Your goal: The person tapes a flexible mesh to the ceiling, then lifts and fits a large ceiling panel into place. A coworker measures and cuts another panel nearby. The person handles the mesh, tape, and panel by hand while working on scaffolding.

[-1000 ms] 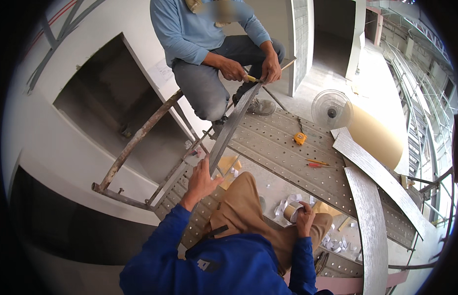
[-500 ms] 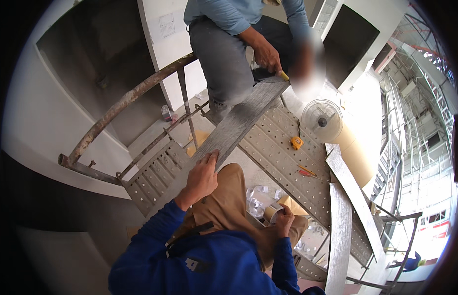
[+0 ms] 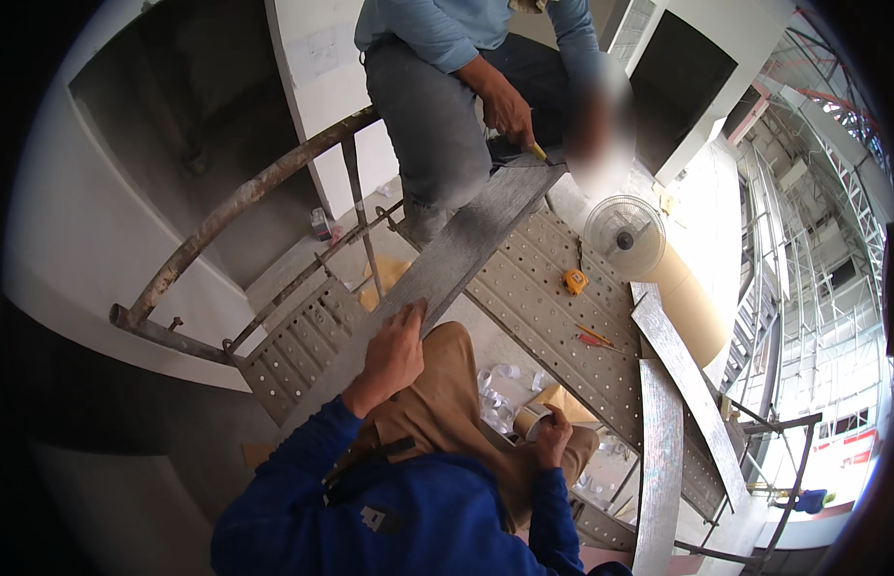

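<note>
Currently: my left hand (image 3: pixel 393 350), fingers resting on a grey strip (image 3: pixel 466 237) running near left to far centre, closure I cannot tell — my right hand (image 3: pixel 554 440), near right, curled round a small roll (image 3: pixel 531 419).

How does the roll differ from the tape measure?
The roll is in the right hand; the tape measure lies on the platform.
The roll is round with a tan core; the tape measure is a compact yellow-orange case.
Both look small enough for one hand.
</note>
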`<state>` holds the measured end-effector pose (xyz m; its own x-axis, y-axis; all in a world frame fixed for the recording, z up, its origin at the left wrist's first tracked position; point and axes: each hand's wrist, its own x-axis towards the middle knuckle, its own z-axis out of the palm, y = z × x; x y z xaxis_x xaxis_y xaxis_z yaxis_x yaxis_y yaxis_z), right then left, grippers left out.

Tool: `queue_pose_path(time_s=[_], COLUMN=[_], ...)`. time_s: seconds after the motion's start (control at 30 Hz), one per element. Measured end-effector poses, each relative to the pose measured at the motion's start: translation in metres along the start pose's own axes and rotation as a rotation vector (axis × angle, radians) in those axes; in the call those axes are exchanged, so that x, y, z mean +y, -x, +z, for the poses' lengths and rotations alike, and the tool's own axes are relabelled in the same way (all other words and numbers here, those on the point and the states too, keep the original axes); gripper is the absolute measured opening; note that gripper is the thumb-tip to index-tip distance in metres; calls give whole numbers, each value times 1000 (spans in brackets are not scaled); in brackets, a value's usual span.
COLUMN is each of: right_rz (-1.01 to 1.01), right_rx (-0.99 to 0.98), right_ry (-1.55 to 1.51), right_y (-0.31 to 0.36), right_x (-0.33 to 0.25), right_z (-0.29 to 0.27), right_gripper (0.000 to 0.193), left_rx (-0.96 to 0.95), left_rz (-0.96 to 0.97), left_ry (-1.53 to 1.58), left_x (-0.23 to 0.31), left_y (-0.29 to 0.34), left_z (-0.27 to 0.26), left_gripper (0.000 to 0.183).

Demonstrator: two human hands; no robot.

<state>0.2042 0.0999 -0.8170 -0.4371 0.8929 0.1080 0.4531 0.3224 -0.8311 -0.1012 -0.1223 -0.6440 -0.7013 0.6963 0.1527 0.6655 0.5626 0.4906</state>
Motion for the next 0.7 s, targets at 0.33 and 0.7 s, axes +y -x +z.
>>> queue_pose_path(time_s=[0.33,0.7], right_rz=[14,-22], right_rx=[3,31], right_ry=[27,-49], right_y=[-3,-2], right_x=[-5,1], right_z=[-1,-3], right_gripper=[28,28], left_rx=[17,72], left_rz=[36,65], left_ry=[-2,42], left_x=[0,3], left_y=[2,3], left_z=[4,8], left_gripper=[67,61])
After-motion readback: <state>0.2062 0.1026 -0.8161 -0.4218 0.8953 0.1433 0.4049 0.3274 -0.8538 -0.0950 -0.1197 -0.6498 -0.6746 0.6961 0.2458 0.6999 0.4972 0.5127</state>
